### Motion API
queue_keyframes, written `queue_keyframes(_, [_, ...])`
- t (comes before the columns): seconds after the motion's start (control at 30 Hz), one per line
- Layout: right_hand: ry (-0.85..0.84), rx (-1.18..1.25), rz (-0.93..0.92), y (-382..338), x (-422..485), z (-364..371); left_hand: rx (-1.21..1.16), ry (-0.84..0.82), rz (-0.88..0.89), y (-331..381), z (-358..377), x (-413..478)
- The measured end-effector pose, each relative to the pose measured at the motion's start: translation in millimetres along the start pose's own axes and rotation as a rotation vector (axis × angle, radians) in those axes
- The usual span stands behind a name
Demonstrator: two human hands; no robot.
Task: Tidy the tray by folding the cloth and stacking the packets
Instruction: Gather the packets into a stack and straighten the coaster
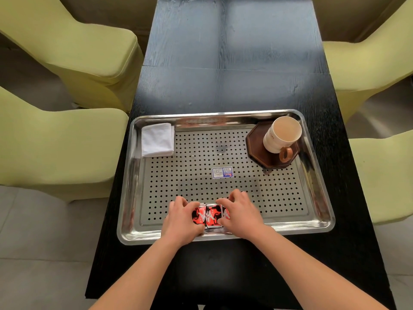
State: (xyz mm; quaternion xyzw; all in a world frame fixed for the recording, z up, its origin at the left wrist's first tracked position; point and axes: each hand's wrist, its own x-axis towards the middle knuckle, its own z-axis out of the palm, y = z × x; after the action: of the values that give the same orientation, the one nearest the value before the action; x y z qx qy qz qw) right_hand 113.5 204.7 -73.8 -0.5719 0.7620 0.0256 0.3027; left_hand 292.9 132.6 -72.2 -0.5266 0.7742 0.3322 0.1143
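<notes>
We look down on a long black worktop (223,63) with visible wood grain; pale light glares off its surface toward 12 o'clock. Chairs (85,52) in yellow-green covers flank it, two around 9 to 10 o'clock and two around 2 to 3 o'clock. Pale floor (33,253) tiles show at 7 o'clock.

View: one wide-angle camera, worn on the person's head.
Position: over the near end of the dark worktop (232,63).
Facing: forward and steeply down, along the length of the worktop.
Nearness: close. Both forearms enter from the bottom edge, with the left hand (182,217) and right hand (240,212) at the packets (210,217) low in the middle.
Coverage: the whole tray (223,114) sits mid-frame, and green chairs (73,48) curve along both sides.
</notes>
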Motion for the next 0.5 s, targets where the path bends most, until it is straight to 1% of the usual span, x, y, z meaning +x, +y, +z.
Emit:
queue_keyframes(0.17, [0.033, 0.061, 0.012, 2.2, -0.9, -0.1, -0.05, 0.019, -0.014, 1.2, -0.9, 0.8])
queue_keyframes(0.27, [0.096, 0.128, 0.056, 10.0, -3.4, -1.2, -0.146, 0.028, -0.054, 1.1, 0.3, 1.3])
queue_keyframes(0.33, [0.103, 0.154, 0.081, 15.8, -4.8, -0.8, -0.18, 0.023, -0.076, 0.4, 1.4, 1.1])
queue_keyframes(0.5, [0.112, 0.176, 0.056, 17.3, -4.4, 1.0, -0.234, 0.019, -0.084, 3.3, 4.9, 1.4])
